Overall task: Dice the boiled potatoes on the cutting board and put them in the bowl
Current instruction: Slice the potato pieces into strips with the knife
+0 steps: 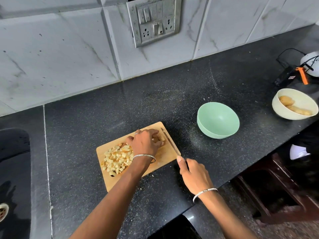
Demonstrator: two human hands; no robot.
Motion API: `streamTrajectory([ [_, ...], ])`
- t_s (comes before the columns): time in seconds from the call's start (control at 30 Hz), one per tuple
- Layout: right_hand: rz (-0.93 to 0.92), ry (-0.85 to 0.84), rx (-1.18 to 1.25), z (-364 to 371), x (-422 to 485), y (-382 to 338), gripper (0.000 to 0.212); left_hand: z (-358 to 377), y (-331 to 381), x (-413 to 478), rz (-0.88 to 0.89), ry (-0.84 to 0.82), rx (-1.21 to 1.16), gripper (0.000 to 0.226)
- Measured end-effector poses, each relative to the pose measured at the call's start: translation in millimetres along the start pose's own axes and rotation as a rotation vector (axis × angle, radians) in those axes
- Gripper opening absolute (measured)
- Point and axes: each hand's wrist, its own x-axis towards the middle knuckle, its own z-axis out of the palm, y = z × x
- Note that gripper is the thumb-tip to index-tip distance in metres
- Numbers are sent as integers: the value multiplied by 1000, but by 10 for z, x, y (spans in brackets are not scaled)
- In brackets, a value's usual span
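Note:
A wooden cutting board (164, 157) lies on the black counter. On its left half sits a heap of diced potato (117, 156). My left hand (145, 141) presses down on a potato piece (159, 139) at the board's right end, fingers curled over it. My right hand (193, 175) grips the handle of a knife (170, 141), whose blade runs along the board's right edge beside the held piece. An empty green bowl (218, 120) stands to the right of the board.
A cream bowl (295, 104) holding whole potatoes sits at the far right near the counter edge. Behind it are a black device with cables (285, 75) and a white appliance. A dark sink (13, 149) lies at the left. A tiled wall with a switch plate is behind.

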Motion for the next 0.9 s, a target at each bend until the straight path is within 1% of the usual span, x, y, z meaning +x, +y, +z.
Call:
streamTrajectory([
  [0.1,11,-13,-18,29,-2,-75,60,3,-6,5,-11,5,16,32],
  [0.23,13,-22,-59,23,-27,-168,52,16,2,13,-14,11,42,24],
  [0.4,-7,-31,-83,18,-70,-222,50,67,-13,43,-29,15,72,19],
  [0.6,4,-44,-79,-3,-76,-240,50,59,-7,50,-76,12,-17,15],
  [0.73,44,-91,-80,1,-37,-255,51,53,-4,44,-102,11,-81,16],
  [0.9,97,-95,-118,22,36,-407,49,48,-15,56,-115,4,-118,18],
])
